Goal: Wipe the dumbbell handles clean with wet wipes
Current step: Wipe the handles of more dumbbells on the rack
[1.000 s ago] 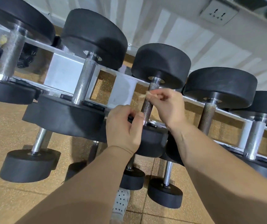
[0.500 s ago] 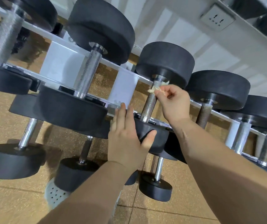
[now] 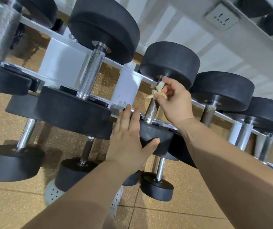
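Several black dumbbells with knurled steel handles lie across a white rack (image 3: pixel 125 90). My right hand (image 3: pixel 175 103) pinches a crumpled, yellowish wet wipe (image 3: pixel 158 90) against the top of the middle dumbbell's handle (image 3: pixel 152 109), just under its far head (image 3: pixel 170 63). My left hand (image 3: pixel 129 141) lies with straight fingers on that dumbbell's near head (image 3: pixel 155 134), thumb pressed against its front rim. A bigger dumbbell (image 3: pixel 91 75) lies to the left, smaller ones (image 3: pixel 208 111) to the right.
Lower-tier dumbbells (image 3: pixel 12 161) hang below the rack over a tan tiled floor (image 3: pixel 165 217). A white perforated shoe (image 3: pixel 53 194) shows beneath my left forearm. A wall socket (image 3: pixel 221 17) sits on the white wall at upper right.
My left hand let go of the handle and flattened on the near head of the dumbbell. My right hand slid the wipe up the handle toward the far head.
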A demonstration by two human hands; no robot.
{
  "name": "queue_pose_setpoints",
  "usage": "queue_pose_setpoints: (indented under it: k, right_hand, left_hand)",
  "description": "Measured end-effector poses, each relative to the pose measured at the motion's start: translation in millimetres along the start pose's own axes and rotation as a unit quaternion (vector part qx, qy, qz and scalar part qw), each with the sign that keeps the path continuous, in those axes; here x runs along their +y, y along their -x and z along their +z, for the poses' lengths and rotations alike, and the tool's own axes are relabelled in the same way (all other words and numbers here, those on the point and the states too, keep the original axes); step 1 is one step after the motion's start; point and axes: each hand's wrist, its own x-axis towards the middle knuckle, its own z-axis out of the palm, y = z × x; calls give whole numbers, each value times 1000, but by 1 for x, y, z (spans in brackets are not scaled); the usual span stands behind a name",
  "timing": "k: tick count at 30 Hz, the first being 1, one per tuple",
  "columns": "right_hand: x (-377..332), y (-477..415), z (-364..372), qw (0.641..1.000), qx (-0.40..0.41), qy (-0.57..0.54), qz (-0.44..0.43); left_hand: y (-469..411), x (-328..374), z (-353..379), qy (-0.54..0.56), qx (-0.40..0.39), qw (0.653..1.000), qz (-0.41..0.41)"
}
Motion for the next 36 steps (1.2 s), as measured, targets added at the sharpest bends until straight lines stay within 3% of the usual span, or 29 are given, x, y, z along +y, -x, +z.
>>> queue_pose_setpoints:
  k: [6, 10, 12, 15, 17, 21, 23, 25, 27, 29, 31, 34, 36]
  right_hand:
    - [6, 15, 2, 989, 14, 110, -101]
    - [5, 21, -10, 958, -107, 151, -219]
    - [2, 4, -16, 933, -125, 213, -262]
    - [-5, -23, -14, 935, -38, 284, -209]
    - [-5, -18, -11, 947, -27, 259, -187]
    - [-5, 17, -20, 935, -225, 159, -225]
    - [-8, 14, -22, 914, -250, 197, -253]
    - [-10, -3, -18, 925, -172, 234, -246]
    - [-12, -19, -16, 949, -70, 248, -182]
    - [-9, -19, -15, 957, -41, 243, -154]
    - [-8, -2, -17, 953, -142, 197, -181]
    - [-9, 13, -23, 903, -300, 210, -226]
    - [-11, -1, -20, 899, -245, 270, -244]
  left_hand:
    - [-1, -3, 4, 3, 19, 1000, 2]
    - [1, -4, 8, 8, 28, 999, 12]
    - [1, -6, 9, 3, 33, 999, 16]
    - [0, -7, 9, -11, 28, 999, 15]
    - [0, -6, 7, -17, 21, 1000, 15]
    - [-1, -7, 5, -19, -3, 1000, 15]
    - [-1, -8, 5, -17, -3, 1000, 15]
    - [-1, -8, 5, -14, 1, 1000, 13]
    - [-1, -8, 6, -14, 3, 1000, 10]
    - [-1, -8, 7, -17, 3, 1000, 10]
    - [-1, -8, 7, -17, 6, 1000, 13]
    - [-2, -8, 8, -13, 8, 1000, 14]
    - [-2, -9, 8, -10, 13, 1000, 15]
